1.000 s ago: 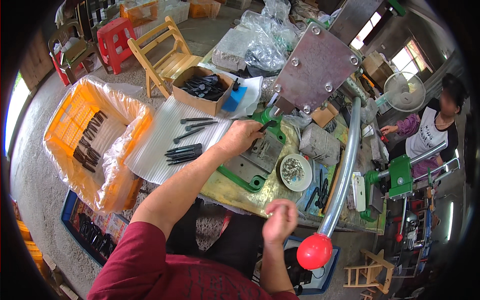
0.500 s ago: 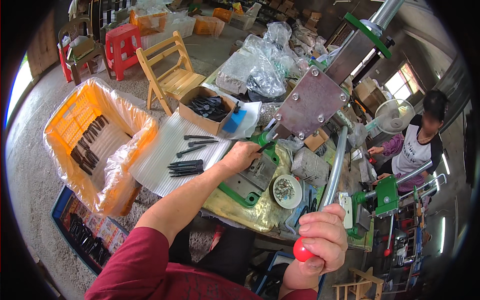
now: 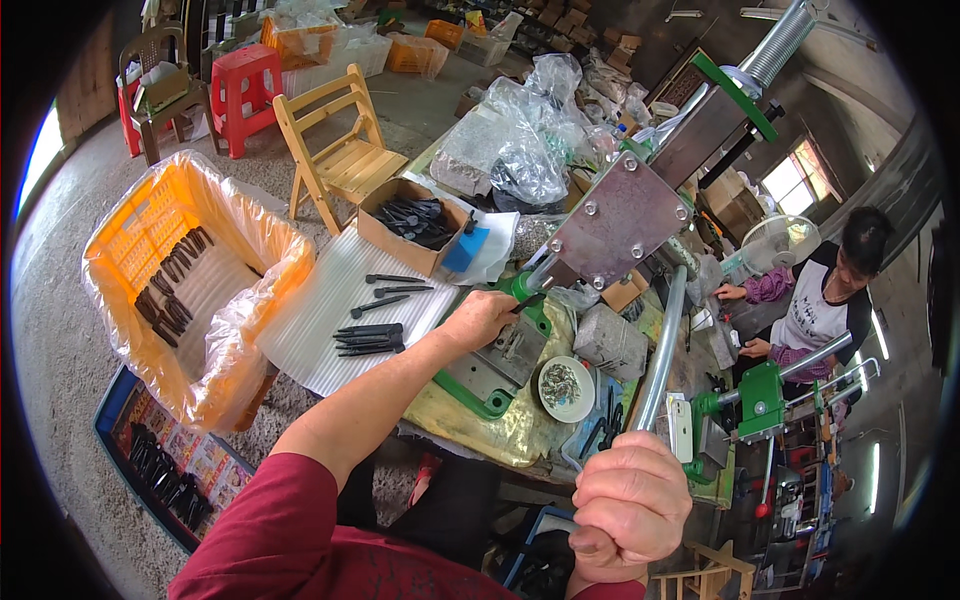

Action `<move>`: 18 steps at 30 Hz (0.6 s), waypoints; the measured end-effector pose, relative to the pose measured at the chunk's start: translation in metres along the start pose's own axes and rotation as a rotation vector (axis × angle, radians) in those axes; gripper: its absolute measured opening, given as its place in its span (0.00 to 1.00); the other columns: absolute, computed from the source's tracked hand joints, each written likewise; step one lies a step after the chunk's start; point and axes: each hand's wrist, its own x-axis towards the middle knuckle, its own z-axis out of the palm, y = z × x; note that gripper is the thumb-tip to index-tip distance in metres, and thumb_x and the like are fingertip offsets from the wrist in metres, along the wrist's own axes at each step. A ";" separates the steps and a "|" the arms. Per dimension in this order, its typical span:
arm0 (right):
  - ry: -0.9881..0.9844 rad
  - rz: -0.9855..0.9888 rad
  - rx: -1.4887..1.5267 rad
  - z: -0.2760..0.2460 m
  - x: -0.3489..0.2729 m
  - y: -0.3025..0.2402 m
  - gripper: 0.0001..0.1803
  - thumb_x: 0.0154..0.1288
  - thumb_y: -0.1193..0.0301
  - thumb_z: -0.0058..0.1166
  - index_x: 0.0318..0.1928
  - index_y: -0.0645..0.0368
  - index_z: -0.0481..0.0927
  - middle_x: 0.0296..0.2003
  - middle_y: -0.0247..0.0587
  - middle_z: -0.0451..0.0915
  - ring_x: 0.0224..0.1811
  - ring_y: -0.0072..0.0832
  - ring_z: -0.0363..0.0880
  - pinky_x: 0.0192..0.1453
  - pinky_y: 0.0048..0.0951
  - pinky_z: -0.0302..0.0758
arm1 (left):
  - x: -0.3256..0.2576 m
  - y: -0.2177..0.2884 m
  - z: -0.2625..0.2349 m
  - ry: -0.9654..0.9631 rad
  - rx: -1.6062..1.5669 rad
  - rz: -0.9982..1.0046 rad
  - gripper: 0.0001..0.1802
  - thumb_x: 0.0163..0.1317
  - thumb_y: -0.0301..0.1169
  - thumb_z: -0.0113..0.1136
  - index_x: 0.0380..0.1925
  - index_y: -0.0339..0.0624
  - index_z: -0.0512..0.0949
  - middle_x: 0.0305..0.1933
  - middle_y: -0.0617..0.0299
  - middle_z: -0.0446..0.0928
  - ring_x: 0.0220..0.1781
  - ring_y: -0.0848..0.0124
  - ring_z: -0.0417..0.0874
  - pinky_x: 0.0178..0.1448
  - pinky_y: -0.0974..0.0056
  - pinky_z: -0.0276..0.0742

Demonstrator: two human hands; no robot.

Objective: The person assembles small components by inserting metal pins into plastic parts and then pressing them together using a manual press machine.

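Observation:
My right hand (image 3: 628,500) is closed around the end of a long grey metal lever (image 3: 664,340) that rises to a hand press with a square steel plate (image 3: 620,220). My left hand (image 3: 482,318) reaches across the bench to the green-edged press base (image 3: 497,370) and pinches a small dark part under the plate. Several black parts (image 3: 372,338) lie on a white corrugated sheet (image 3: 330,300) just left of that hand.
An orange crate lined with plastic (image 3: 190,280) holds more black parts at the left. A cardboard box of parts (image 3: 412,226), a small dish (image 3: 566,388), a wooden folding chair (image 3: 335,150) and plastic bags (image 3: 520,140) surround the bench. Another person (image 3: 820,290) works at the right.
My right hand took hold of the lever's red knob and pulled it down toward me; the knob is now hidden in my fist. The left hand stayed at the press base.

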 end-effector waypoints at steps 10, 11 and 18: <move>-0.049 -0.019 0.036 -0.001 -0.002 0.001 0.14 0.45 0.64 0.58 0.15 0.57 0.70 0.16 0.33 0.70 0.17 0.28 0.71 0.21 0.25 0.65 | 0.000 -0.002 -0.001 -0.014 -0.035 -0.037 0.07 0.46 0.27 0.57 0.22 0.34 0.71 0.22 0.51 0.70 0.29 0.54 0.72 0.32 0.58 0.66; 0.022 0.016 0.010 0.003 -0.003 -0.001 0.18 0.49 0.58 0.54 0.13 0.56 0.68 0.14 0.32 0.69 0.15 0.27 0.70 0.21 0.26 0.64 | 0.002 -0.001 -0.001 -0.028 -0.037 -0.036 0.07 0.46 0.27 0.57 0.22 0.34 0.71 0.22 0.51 0.70 0.29 0.54 0.72 0.32 0.59 0.66; 0.097 0.051 -0.006 0.006 -0.004 -0.001 0.23 0.52 0.51 0.49 0.12 0.55 0.67 0.12 0.31 0.69 0.13 0.25 0.68 0.21 0.26 0.62 | 0.003 -0.003 -0.002 -0.065 -0.047 -0.039 0.08 0.46 0.28 0.56 0.22 0.34 0.70 0.21 0.51 0.70 0.28 0.54 0.72 0.32 0.59 0.66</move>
